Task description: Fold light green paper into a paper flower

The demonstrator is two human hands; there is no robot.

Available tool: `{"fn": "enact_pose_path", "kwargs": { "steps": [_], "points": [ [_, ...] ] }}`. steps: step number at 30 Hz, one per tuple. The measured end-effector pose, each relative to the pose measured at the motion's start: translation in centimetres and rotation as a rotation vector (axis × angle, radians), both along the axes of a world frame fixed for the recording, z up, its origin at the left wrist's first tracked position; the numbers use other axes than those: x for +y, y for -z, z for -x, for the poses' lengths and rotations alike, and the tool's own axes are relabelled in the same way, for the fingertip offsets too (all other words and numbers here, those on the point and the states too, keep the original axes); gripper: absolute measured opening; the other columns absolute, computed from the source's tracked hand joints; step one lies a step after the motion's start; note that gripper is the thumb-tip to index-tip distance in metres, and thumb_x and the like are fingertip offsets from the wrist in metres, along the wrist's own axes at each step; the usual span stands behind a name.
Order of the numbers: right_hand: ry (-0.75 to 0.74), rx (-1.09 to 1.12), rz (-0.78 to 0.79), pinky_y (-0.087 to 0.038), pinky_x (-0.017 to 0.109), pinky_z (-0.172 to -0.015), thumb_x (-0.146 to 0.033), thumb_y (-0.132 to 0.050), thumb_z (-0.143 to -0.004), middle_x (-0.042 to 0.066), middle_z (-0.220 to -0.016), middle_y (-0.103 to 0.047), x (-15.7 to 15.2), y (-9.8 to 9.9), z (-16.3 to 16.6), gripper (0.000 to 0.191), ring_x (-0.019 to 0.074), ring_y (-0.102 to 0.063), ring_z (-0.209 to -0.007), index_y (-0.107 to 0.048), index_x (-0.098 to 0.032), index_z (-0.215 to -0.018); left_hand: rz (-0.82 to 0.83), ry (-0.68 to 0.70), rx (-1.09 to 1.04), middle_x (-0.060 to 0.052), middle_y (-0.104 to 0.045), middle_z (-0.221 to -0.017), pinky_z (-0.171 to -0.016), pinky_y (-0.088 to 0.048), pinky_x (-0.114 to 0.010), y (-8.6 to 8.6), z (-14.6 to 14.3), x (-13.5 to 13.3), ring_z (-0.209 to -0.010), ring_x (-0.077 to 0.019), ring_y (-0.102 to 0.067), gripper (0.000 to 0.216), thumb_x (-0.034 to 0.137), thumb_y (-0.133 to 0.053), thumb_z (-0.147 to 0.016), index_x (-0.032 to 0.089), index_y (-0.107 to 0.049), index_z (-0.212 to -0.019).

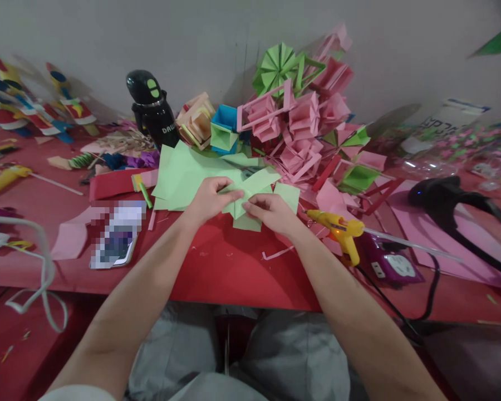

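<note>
A folded light green paper piece (247, 207) lies at the middle of the red table (217, 267). My left hand (211, 199) pinches its left side, fingers curled closed on the paper. My right hand (271, 214) presses and grips its right lower side, fingers closed on it. More light green sheets (179, 175) lie just behind my hands.
A yellow glue gun (338, 227) rests right of my right hand, its cord running off the table edge. A heap of pink and green folded paper shapes (304, 128) fills the back. A black bottle (152, 108), a phone (117, 236), and a black device (446, 197) stand around.
</note>
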State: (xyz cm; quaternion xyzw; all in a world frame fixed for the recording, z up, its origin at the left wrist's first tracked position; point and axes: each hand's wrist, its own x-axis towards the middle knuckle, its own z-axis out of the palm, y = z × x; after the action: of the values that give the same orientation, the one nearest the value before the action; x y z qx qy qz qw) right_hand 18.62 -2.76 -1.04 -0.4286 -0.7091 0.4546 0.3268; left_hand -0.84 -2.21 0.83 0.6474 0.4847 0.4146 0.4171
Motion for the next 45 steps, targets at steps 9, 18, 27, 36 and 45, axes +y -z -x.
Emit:
{"fn": "enact_pose_path", "kwargs": {
  "steps": [9,18,27,36,45],
  "points": [
    [0.214,0.11,-0.054,-0.038,0.028,-0.059,-0.047,-0.061,-0.085,0.0,-0.066,-0.058,0.6,0.8,0.2,0.03,0.0127,-0.047,-0.06,-0.063,-0.018,-0.076,0.039,0.018,-0.017,-0.001,-0.062,-0.079,-0.065,-0.043,-0.026,0.9,0.3,0.6,-0.073,-0.0139,-0.054,0.032,0.037,-0.082,-0.068,0.017,-0.065,-0.086],
    [0.207,0.094,-0.184,-0.038,0.028,-0.06,-0.052,-0.067,-0.084,0.0,-0.07,-0.058,0.4,0.3,-0.1,0.034,0.0122,-0.045,-0.063,-0.064,-0.018,-0.078,0.041,0.159,0.032,0.003,-0.053,-0.068,-0.065,-0.041,-0.027,0.8,0.0,0.1,-0.066,-0.0117,-0.049,0.027,0.038,-0.081,-0.071,0.016,-0.066,-0.077],
    [0.211,0.122,-0.135,-0.034,0.028,-0.058,-0.062,-0.068,-0.081,-0.001,-0.069,-0.051,0.3,0.1,-0.2,0.044,0.0115,-0.04,-0.063,-0.063,-0.018,-0.078,0.095,0.017,-0.121,0.001,-0.061,-0.072,-0.064,-0.046,-0.028,0.5,-0.9,-0.1,-0.065,-0.0123,-0.053,0.035,0.041,-0.084,-0.064,0.016,-0.065,-0.08],
    [0.262,0.098,-0.177,-0.033,0.028,-0.055,-0.054,-0.073,-0.08,-0.001,-0.062,-0.052,0.6,0.2,-0.5,0.038,0.0111,-0.04,-0.059,-0.066,-0.017,-0.071,0.041,0.003,-0.041,-0.001,-0.061,-0.065,-0.061,-0.042,-0.028,0.2,-0.4,-0.1,-0.062,-0.0126,-0.051,0.037,0.049,-0.082,-0.069,0.015,-0.068,-0.071],
    [0.291,0.068,-0.271,-0.046,0.031,-0.066,-0.041,-0.068,-0.086,0.002,-0.078,-0.067,0.7,0.8,-0.7,0.035,0.0144,-0.052,-0.067,-0.077,-0.02,-0.113,-0.009,0.007,0.017,-0.003,-0.063,-0.081,-0.07,-0.05,-0.028,0.5,-0.2,0.0,-0.082,-0.0172,-0.061,0.031,0.035,-0.079,-0.074,0.016,-0.072,-0.098]
  ]
}}
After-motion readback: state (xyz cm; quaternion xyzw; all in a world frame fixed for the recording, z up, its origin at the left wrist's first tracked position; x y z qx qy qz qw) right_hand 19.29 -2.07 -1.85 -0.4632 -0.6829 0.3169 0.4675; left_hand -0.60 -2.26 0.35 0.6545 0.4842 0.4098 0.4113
